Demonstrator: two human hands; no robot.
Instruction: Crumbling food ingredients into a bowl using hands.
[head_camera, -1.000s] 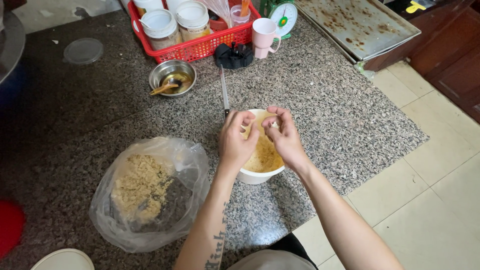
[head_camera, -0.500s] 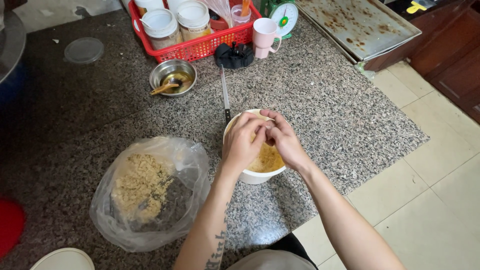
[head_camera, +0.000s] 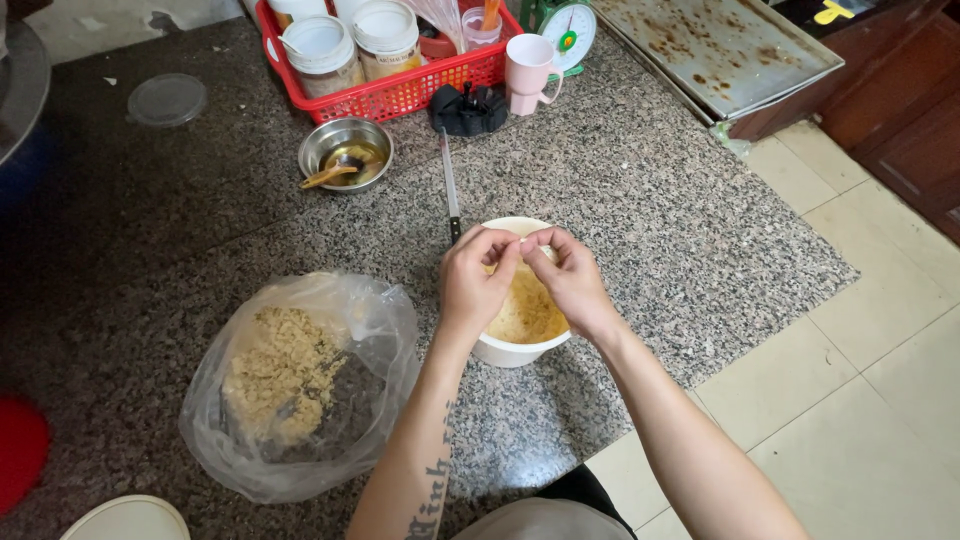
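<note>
A white bowl (head_camera: 510, 352) with a yellow-tan mixture (head_camera: 525, 315) sits on the speckled granite slab (head_camera: 650, 220). Both of my hands hover over it. My left hand (head_camera: 475, 280) and my right hand (head_camera: 570, 275) meet at the fingertips above the bowl's far side, pinching a small pale bit of the mixture between them. Most of the bowl's inside is hidden by the hands. To the left lies an open clear plastic bag (head_camera: 330, 300) holding crumbly tan grains (head_camera: 280, 365).
A knife (head_camera: 448, 185) lies just beyond the bowl. Farther back are a steel bowl (head_camera: 345, 152) with a spoon, a red basket (head_camera: 400, 95) of jars, a pink mug (head_camera: 527, 72), a small scale (head_camera: 560, 30) and a stained metal tray (head_camera: 720, 50). Tiled floor (head_camera: 880, 400) is at right.
My hands closed together over the bowl, then lifted a little, and now only the fingertips meet above its far side. Nothing else has moved.
</note>
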